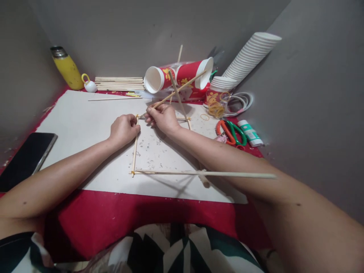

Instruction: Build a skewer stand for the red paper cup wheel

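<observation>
A square frame of thin wooden sticks [134, 151] lies on a white sheet [82, 125], its corners bound with yellow rubber bands. My left hand [124, 129] is closed at the frame's far left corner, pinching the joint there. Just to its right, my right hand [162, 116] is closed on a slanted stick [182, 87] that rises up and to the right from that same corner. A second stick [178, 94] stands crossed over it. A long stick [204, 173] along the near side juts out to the right.
Red paper cups [178, 77] lie on their sides at the back, beside a leaning stack of white cups [247, 57]. Loose rubber bands [216, 109], scissors [231, 132], a glue tube [250, 133], spare sticks [119, 83], a yellow bottle [66, 68] and a phone [27, 159] surround the sheet.
</observation>
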Demonstrator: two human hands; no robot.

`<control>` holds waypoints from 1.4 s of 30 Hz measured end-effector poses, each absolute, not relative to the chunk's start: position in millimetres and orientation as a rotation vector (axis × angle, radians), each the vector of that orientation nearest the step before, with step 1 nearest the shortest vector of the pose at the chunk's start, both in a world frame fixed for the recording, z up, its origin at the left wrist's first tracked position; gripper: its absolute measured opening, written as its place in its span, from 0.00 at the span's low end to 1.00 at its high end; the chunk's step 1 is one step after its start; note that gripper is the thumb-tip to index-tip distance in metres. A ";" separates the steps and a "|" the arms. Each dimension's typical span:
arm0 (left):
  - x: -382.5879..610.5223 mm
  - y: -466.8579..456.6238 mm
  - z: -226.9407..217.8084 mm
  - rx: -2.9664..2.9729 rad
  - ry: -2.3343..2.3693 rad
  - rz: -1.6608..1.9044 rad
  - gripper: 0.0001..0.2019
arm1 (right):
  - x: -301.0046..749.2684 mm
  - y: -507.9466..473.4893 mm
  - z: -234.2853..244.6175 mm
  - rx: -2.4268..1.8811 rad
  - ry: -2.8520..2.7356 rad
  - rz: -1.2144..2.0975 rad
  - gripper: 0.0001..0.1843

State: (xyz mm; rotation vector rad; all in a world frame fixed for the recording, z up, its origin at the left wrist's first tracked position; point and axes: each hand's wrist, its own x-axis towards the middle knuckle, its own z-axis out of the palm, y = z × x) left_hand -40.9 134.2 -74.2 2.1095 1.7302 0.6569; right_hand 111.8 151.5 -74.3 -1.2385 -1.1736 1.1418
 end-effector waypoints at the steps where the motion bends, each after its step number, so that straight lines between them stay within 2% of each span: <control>1: -41.0 133.9 -73.7 2.109 1.738 0.654 0.08 | 111.1 152.3 -73.7 -1.241 -1.166 1.147 0.09; 7: -42.0 133.7 -70.7 2.132 1.772 0.625 0.09 | 112.1 154.6 -66.3 -1.290 -1.203 1.163 0.11; 13: -45.7 138.4 -71.4 2.094 1.766 0.687 0.13 | 114.6 153.3 -67.5 -1.259 -1.262 1.160 0.09; 19: -56.5 159.7 -71.3 2.022 1.603 0.854 0.20 | 113.0 153.9 -68.9 -1.239 -1.288 1.143 0.10; 26: -56.4 176.7 -70.8 1.945 1.517 0.841 0.11 | 111.0 157.7 -71.4 -1.233 -1.306 1.126 0.09; 42: -53.1 178.5 -76.5 1.828 1.442 0.917 0.08 | 107.3 159.3 -78.9 -1.220 -1.259 1.131 0.10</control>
